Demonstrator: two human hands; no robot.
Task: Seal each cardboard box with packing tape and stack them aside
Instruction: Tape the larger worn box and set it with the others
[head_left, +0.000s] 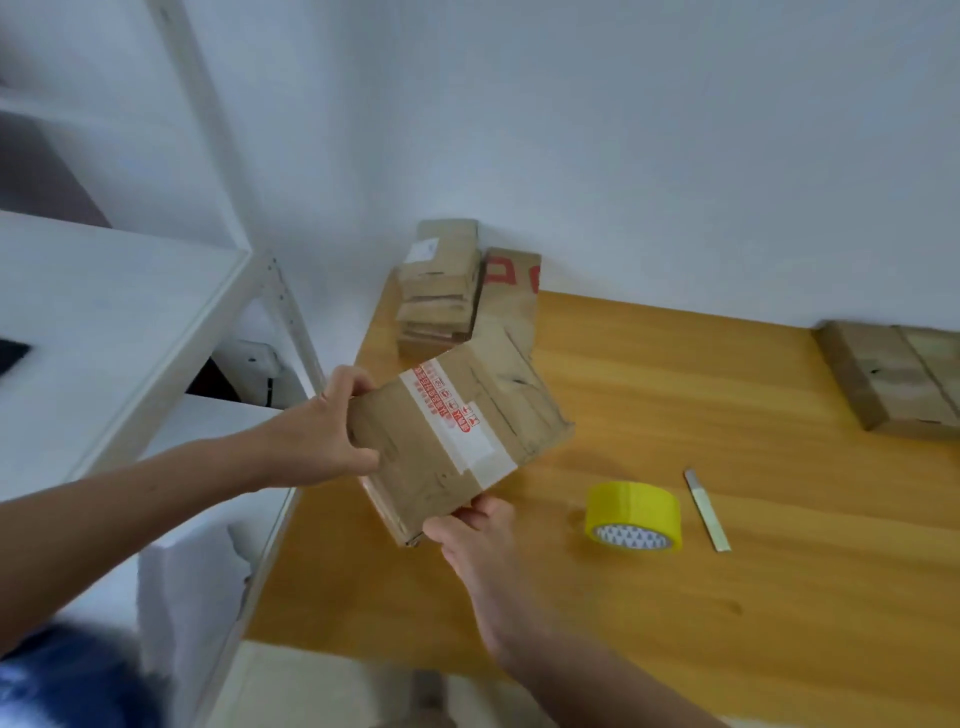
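Note:
A flat cardboard box (431, 457) with a white strip of red-printed tape across it is held tilted above the left part of the wooden table (727, 597). My left hand (324, 434) grips its left edge, and my right hand (475, 540) pinches its near corner from below. A stack of sealed cardboard boxes (439, 291) stands at the table's far left corner against the wall. A yellow roll of packing tape (634, 514) lies on the table to the right of my right hand.
A thin metal blade (706, 509) lies just right of the tape roll. Another cardboard box (893, 379) sits at the far right edge. A flattened box with red print (511, 291) leans behind the stack. A white metal shelf (119, 332) stands left of the table.

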